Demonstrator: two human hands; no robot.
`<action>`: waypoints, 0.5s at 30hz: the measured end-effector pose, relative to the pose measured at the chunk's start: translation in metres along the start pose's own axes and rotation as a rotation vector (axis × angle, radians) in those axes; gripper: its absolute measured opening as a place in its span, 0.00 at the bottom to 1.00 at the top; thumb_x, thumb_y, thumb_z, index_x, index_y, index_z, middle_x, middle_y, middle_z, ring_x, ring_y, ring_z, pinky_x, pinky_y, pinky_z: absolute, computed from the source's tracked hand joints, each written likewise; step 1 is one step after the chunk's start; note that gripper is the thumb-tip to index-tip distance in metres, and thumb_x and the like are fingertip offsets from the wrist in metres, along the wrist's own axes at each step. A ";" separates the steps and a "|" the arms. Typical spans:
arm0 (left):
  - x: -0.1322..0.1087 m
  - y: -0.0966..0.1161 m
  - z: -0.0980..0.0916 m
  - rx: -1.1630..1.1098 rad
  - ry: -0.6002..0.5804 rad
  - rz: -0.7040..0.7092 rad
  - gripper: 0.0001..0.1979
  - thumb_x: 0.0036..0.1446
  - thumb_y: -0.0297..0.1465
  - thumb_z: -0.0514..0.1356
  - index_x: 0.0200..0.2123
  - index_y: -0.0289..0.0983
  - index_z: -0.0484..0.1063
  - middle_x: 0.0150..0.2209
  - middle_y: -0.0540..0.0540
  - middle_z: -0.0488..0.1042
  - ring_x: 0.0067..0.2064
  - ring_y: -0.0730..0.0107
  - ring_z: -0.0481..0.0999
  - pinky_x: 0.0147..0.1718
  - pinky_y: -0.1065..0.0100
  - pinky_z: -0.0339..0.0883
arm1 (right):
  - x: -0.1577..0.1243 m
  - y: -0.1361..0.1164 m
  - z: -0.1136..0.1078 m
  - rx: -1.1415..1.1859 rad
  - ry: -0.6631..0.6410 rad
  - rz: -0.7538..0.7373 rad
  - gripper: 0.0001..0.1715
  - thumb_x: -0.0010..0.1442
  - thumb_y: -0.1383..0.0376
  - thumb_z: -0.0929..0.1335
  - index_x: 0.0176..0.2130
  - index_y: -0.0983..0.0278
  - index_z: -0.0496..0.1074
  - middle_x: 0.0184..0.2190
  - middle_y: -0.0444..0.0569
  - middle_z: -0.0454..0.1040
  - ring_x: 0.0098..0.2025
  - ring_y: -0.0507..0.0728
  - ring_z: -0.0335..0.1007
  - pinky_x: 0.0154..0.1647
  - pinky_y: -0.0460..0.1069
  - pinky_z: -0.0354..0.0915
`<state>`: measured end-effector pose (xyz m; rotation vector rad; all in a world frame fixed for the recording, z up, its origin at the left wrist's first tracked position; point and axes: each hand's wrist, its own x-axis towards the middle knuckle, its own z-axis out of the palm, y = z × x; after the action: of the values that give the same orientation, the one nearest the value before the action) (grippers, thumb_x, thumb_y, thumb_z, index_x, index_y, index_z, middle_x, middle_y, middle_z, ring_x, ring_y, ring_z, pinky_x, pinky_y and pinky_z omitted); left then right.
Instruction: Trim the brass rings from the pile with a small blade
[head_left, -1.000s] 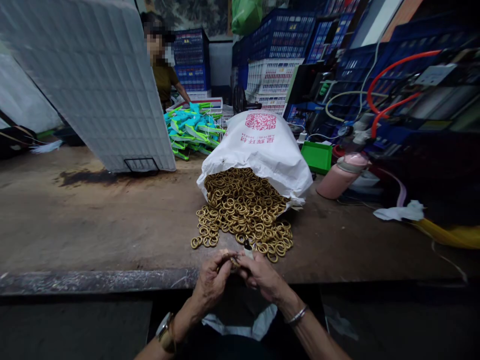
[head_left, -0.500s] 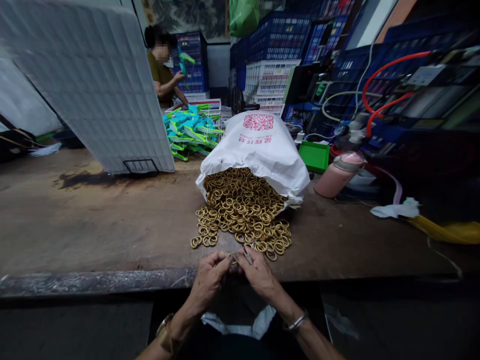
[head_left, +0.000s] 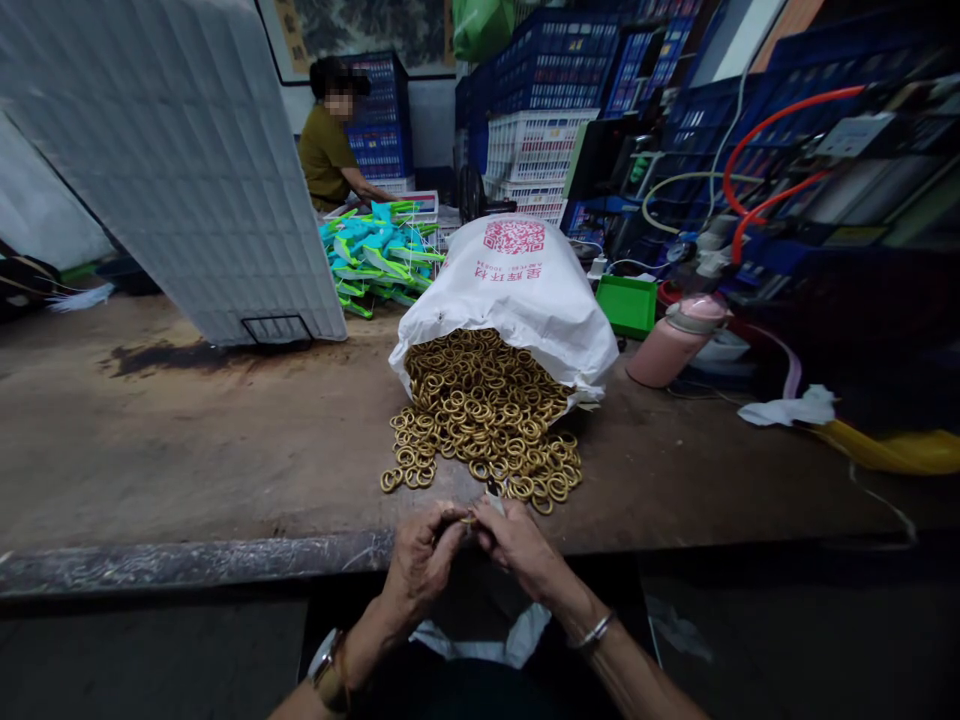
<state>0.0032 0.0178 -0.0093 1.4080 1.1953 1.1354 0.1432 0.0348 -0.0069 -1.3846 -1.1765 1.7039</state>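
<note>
At the near edge of the table, my left hand (head_left: 421, 562) pinches a brass-coloured ring (head_left: 468, 520) between thumb and fingers. My right hand (head_left: 526, 552) is closed around a small knife-like tool (head_left: 494, 497), with a pale flat part and a dark end sticking up past the fingers. Both hands meet at the ring, and the fingertips partly hide it. Just beyond them lies a heap of loose brass-coloured rings (head_left: 487, 415), spilling from the mouth of a white woven sack (head_left: 525, 290) with red print, which lies on its side.
The wooden table (head_left: 225, 450) has a worn front edge. A white ribbed panel (head_left: 202, 180) stands at left. Blue-and-green plastic pieces (head_left: 382, 250) are piled behind. A pink bottle (head_left: 667, 345) and green tray (head_left: 626, 305) stand right. Another person (head_left: 328, 150) sits across, before stacked crates (head_left: 544, 145).
My left hand has turned slightly, and the knife-like tool in my right hand shows more of its upper part. Across the table, the other person has lowered an arm; the blue-green piece is no longer held up.
</note>
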 end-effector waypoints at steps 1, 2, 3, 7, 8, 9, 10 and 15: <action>0.001 0.003 0.001 -0.034 0.003 -0.040 0.06 0.49 0.32 0.58 0.29 0.38 0.74 0.27 0.48 0.74 0.31 0.67 0.70 0.33 0.70 0.63 | 0.001 0.001 -0.001 -0.067 0.040 -0.053 0.16 0.53 0.54 0.59 0.23 0.62 0.57 0.14 0.36 0.56 0.14 0.44 0.45 0.13 0.42 0.44; 0.001 0.005 0.002 -0.073 0.002 -0.084 0.06 0.49 0.33 0.58 0.27 0.37 0.73 0.25 0.49 0.73 0.29 0.69 0.69 0.31 0.71 0.62 | 0.002 0.001 -0.001 -0.127 0.078 -0.112 0.16 0.54 0.54 0.59 0.23 0.63 0.58 0.15 0.36 0.57 0.15 0.45 0.48 0.15 0.42 0.47; 0.002 0.008 0.003 -0.114 -0.001 -0.125 0.07 0.49 0.33 0.58 0.26 0.36 0.72 0.24 0.50 0.72 0.27 0.71 0.68 0.29 0.72 0.61 | 0.003 0.001 -0.001 -0.177 0.106 -0.171 0.16 0.54 0.54 0.60 0.23 0.63 0.58 0.16 0.37 0.58 0.17 0.46 0.50 0.17 0.42 0.49; 0.003 0.015 0.006 -0.261 -0.025 -0.222 0.08 0.48 0.34 0.59 0.25 0.35 0.69 0.22 0.51 0.68 0.25 0.75 0.65 0.25 0.74 0.58 | 0.003 -0.004 0.000 -0.273 0.116 -0.291 0.16 0.55 0.56 0.59 0.23 0.63 0.59 0.18 0.39 0.59 0.22 0.48 0.54 0.22 0.43 0.53; 0.004 0.017 0.006 -0.288 -0.034 -0.249 0.09 0.48 0.35 0.60 0.24 0.34 0.69 0.22 0.51 0.68 0.24 0.76 0.64 0.24 0.75 0.57 | 0.003 -0.004 0.001 -0.278 0.110 -0.290 0.16 0.55 0.56 0.59 0.22 0.63 0.59 0.18 0.40 0.59 0.22 0.48 0.54 0.22 0.44 0.53; 0.004 0.018 0.006 -0.310 -0.047 -0.285 0.10 0.48 0.36 0.60 0.24 0.34 0.68 0.21 0.52 0.66 0.22 0.78 0.62 0.22 0.75 0.55 | 0.003 -0.005 0.001 -0.276 0.107 -0.283 0.16 0.55 0.57 0.59 0.21 0.63 0.59 0.17 0.40 0.60 0.21 0.48 0.54 0.21 0.44 0.53; 0.004 0.018 0.007 -0.322 -0.063 -0.324 0.12 0.48 0.37 0.60 0.23 0.34 0.67 0.20 0.53 0.65 0.21 0.79 0.60 0.20 0.76 0.53 | 0.003 -0.005 0.001 -0.271 0.106 -0.274 0.16 0.55 0.57 0.59 0.21 0.63 0.59 0.17 0.40 0.60 0.21 0.48 0.54 0.21 0.44 0.53; 0.003 0.018 0.008 -0.392 -0.152 -0.420 0.17 0.48 0.43 0.58 0.22 0.34 0.65 0.18 0.54 0.61 0.16 0.83 0.52 0.15 0.76 0.44 | 0.006 0.000 0.001 -0.202 0.111 -0.226 0.16 0.54 0.58 0.60 0.20 0.63 0.60 0.14 0.40 0.61 0.18 0.47 0.53 0.19 0.43 0.51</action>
<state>0.0136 0.0188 0.0078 0.8771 1.0290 0.8870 0.1409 0.0402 -0.0093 -1.3852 -1.4140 1.3656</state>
